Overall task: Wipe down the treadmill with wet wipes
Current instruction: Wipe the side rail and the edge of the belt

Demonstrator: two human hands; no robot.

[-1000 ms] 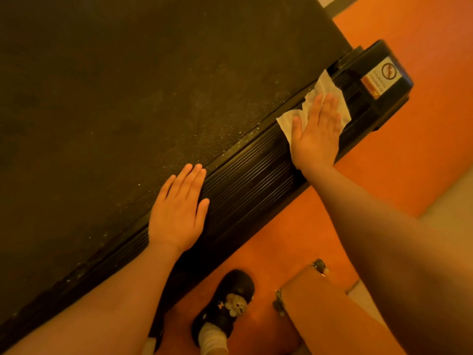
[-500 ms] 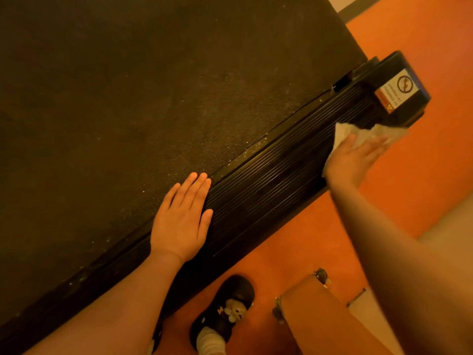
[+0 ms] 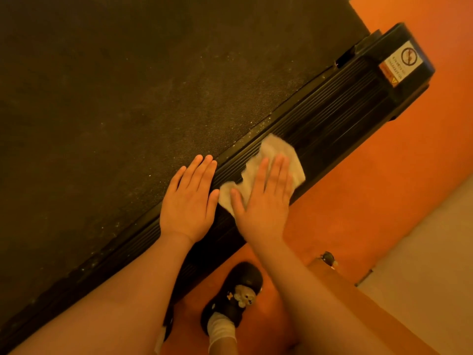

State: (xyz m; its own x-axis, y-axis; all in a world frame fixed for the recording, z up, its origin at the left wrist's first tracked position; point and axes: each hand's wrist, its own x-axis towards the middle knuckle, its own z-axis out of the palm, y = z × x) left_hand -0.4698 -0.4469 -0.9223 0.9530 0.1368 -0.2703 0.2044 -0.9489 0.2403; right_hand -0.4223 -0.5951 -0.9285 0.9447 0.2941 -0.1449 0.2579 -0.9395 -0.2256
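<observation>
- Warm orange light colours everything.
- The treadmill (image 3: pixel 128 98) is dim and dark.
- The wipe (image 3: pixel 277 149) and right hand (image 3: pixel 263 203) look a bit blurry.
- Edges bend a little.

Right hand (image 3: pixel 263 201) presses wipe (image 3: pixel 279 156)

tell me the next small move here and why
Probably lift the left hand and set it further toward the near end of the ribbed black side rail. The right hand presses the crumpled white wet wipe flat on that rail, with the wipe's edge right beside the left thumb, so the left hand blocks the stroke. Pale specks lie along the rail's edge beyond it.
</observation>
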